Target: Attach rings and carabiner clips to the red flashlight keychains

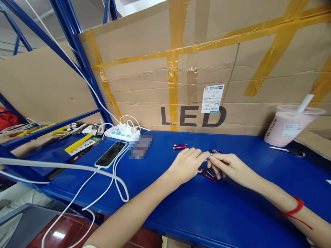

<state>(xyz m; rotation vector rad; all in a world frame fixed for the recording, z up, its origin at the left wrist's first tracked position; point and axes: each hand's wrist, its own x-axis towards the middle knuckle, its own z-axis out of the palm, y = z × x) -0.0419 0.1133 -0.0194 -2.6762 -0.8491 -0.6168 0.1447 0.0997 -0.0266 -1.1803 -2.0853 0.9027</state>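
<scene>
Left hand [184, 165] and right hand [230, 166] pinch a small shiny piece [208, 157] between their fingertips, nearer the tabletop's [232, 213] back edge than its front. It looks light, stiff and slick, probably best held by its ends.

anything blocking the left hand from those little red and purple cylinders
Nothing visible stands between the left hand and the red cylinder or purple cylinder: both lie just beyond its knuckles on the blue table. That hand meets the right hand at a small shiny piece.
</scene>
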